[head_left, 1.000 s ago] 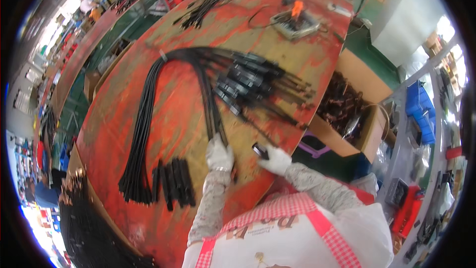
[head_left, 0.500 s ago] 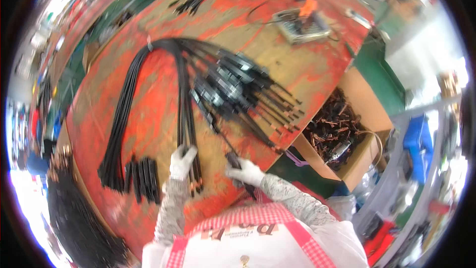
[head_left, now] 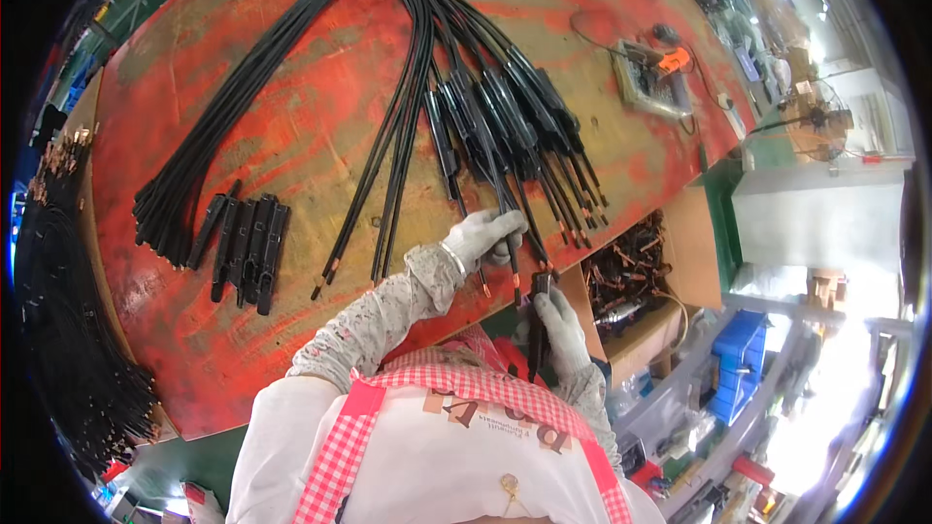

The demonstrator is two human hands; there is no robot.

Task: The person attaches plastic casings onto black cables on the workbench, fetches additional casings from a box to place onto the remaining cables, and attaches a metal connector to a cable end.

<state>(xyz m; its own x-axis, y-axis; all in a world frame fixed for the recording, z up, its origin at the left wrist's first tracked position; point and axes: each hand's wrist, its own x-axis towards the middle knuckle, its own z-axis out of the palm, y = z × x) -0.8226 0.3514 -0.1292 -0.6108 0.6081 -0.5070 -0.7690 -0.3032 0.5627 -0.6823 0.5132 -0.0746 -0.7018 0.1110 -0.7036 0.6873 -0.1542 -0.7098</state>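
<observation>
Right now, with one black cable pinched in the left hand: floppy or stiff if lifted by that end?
Probably floppy: the long black cables lie in a tight tied arch on the red worktable, so they bend readily. The cable in the gloved left hand would likely sag, its thick sleeve section staying straight. It looks light, though the tie at the arch may drag neighbours along.

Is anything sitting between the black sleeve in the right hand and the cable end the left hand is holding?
Nothing visible. The right hand holds the black sleeve just below the cable end pinched by the left hand; only open space at the table edge lies between.
</observation>
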